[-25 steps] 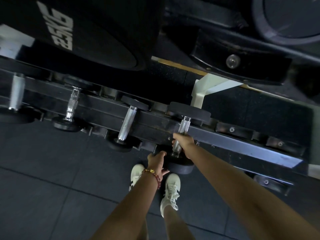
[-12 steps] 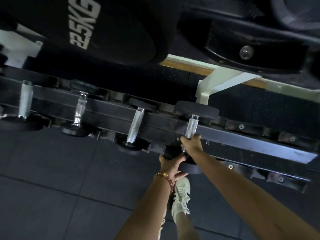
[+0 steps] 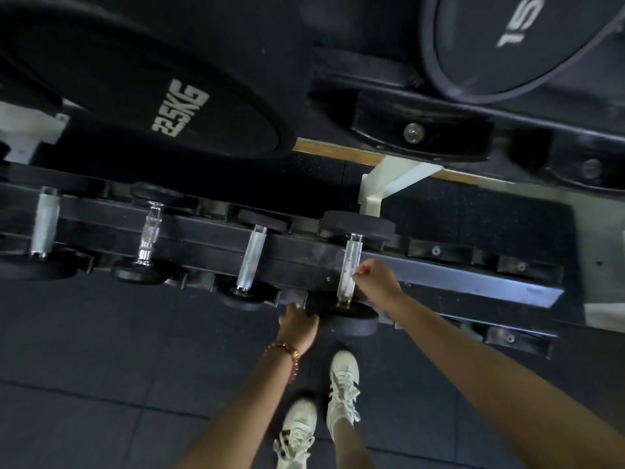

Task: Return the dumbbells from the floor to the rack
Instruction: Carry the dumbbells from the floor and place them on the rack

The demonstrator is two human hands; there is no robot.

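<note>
Dark rubber floor tiles [image 3: 101, 350] with a long black dumbbell rack [image 3: 439, 279] running across the view.

On the rack, four dumbbells lie side by side, each crosswise over the rails with chrome handle up and black heads at either end. The rightmost dumbbell [image 3: 350, 265] sits seated in its cradle, near head overhanging the front rail.

Right hand [image 3: 377, 279]: just beside that handle, fingers loosely curled, fingertips at the chrome bar but not wrapped around it; holds nothing.

Left hand [image 3: 297, 324]: open, fingers extended, touching the left edge of the near head; beaded bracelet [image 3: 284, 350] on the wrist.

Above: large black weight plate marked 22.5KG [image 3: 179, 110]; second plate [image 3: 517, 42] at upper right.

Below: two white lace-up shoes [image 3: 343, 384] on the floor.
</note>
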